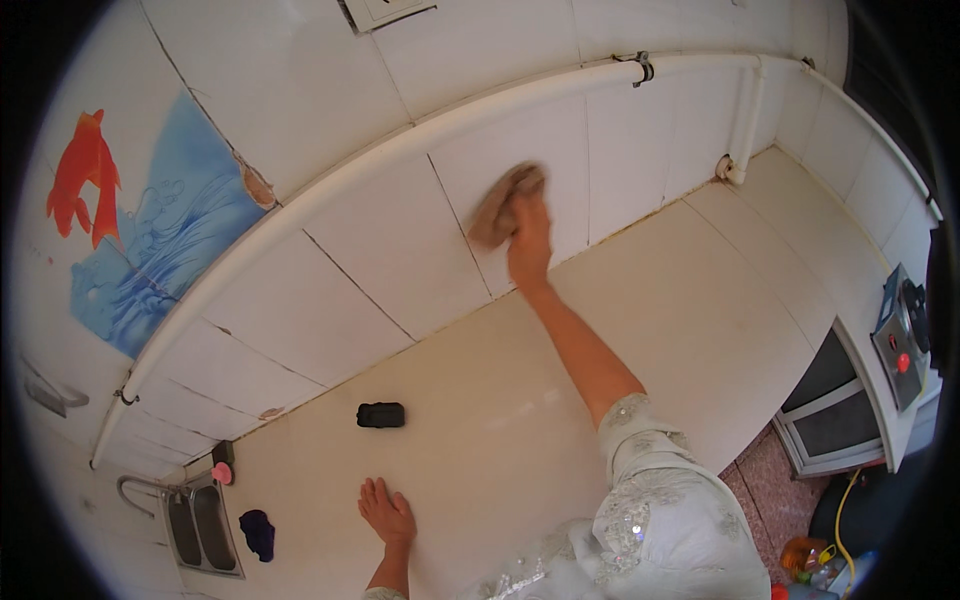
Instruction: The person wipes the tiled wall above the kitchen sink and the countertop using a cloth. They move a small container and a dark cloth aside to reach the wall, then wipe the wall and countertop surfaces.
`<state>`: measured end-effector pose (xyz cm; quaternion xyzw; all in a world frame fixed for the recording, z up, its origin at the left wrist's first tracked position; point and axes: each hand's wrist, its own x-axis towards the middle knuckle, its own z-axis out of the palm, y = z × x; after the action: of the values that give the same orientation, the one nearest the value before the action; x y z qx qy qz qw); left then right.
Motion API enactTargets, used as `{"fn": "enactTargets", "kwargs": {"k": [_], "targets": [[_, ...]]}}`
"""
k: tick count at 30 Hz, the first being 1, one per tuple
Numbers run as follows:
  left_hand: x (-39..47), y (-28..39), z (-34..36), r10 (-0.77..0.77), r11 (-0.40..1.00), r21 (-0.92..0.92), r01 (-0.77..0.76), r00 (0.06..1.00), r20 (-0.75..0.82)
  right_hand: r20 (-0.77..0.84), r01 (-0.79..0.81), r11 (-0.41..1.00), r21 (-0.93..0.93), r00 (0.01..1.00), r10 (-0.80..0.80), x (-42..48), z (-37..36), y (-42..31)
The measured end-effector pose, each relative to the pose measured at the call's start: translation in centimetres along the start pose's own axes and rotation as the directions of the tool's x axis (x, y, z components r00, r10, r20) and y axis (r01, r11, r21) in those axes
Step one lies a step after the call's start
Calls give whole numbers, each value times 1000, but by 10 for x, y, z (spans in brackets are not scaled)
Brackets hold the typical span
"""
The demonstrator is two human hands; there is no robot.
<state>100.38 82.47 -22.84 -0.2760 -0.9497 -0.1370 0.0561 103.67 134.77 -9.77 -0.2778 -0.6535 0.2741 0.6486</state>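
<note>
A brown cloth (495, 210), blurred by motion, is pressed against the white wall tiles (382, 247) by my right hand (531, 244). That hand is below the white pipe, just above where the wall meets the countertop. My left hand (388, 511) lies palm down on the cream countertop (480, 420), its fingers slightly apart and nothing in it. Beyond its fingertips a small black case or device (380, 415) rests on the counter.
A white pipe (525, 88) runs along the wall. To the left are a double-basin steel sink (240, 559) with a faucet (139, 484), a dark purple cloth (257, 535) and a pink object (222, 472). A stove (892, 352) and bottles (806, 555) are at the right.
</note>
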Motion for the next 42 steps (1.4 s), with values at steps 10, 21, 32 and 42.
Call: {"fn": "enactTargets", "kwargs": {"k": [10,21,32,42], "targets": [[4,4,2,-12,1000,5,12,1000,16,45,462,661,-591,837,-545,52,41,-88],[-8,-1,-5,-2,999,43,1,1000,26,-358,-91,989,-119,933,43,114,-19,33],[3,2,2,23,998,57,-25,999,24,-262,-535,786,311,746,612,17,35,61],[-3,-4,1,55,996,63,-55,998,8,-149,43,989,-144,987,-65,-28,39,6]]}}
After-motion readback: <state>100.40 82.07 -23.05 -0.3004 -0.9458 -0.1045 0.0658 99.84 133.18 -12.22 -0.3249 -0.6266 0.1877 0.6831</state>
